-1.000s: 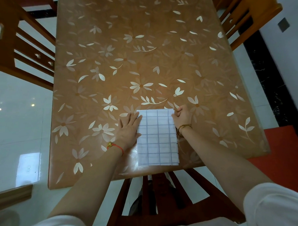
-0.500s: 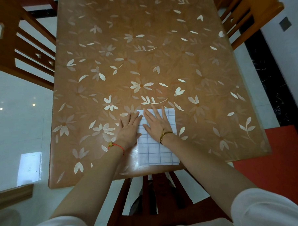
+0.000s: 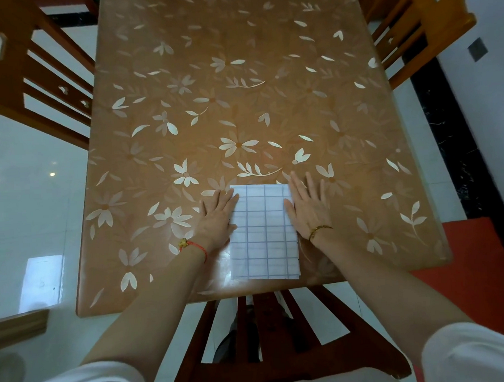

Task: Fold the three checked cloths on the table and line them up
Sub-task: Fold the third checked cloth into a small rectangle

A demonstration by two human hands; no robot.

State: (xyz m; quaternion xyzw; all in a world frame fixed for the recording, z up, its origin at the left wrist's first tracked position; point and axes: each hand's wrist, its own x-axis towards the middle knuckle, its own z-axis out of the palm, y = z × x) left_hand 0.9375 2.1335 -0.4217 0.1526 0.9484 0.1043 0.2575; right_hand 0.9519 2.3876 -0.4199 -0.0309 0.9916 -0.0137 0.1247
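Observation:
A white cloth with blue checks [image 3: 263, 233] lies folded into a tall rectangle near the front edge of the table [image 3: 240, 90]. My left hand [image 3: 217, 218] lies flat against its left edge, fingers straight and pointing away from me. On the other side my right hand [image 3: 308, 208] lies flat along the right edge, fingers spread and thumb resting on the cloth. Only this one checked cloth is in view.
The table carries an orange floral cover. Wooden chairs stand at the left [image 3: 32, 76], the far right [image 3: 419, 24] and just below the table's front edge [image 3: 268, 334]. White tiled floor lies to the left, a red mat [image 3: 479, 267] to the right.
My right hand went from a curled grip at the cloth's top right corner to lying flat on the cloth, then slid right to its right edge. The left hand stayed put.

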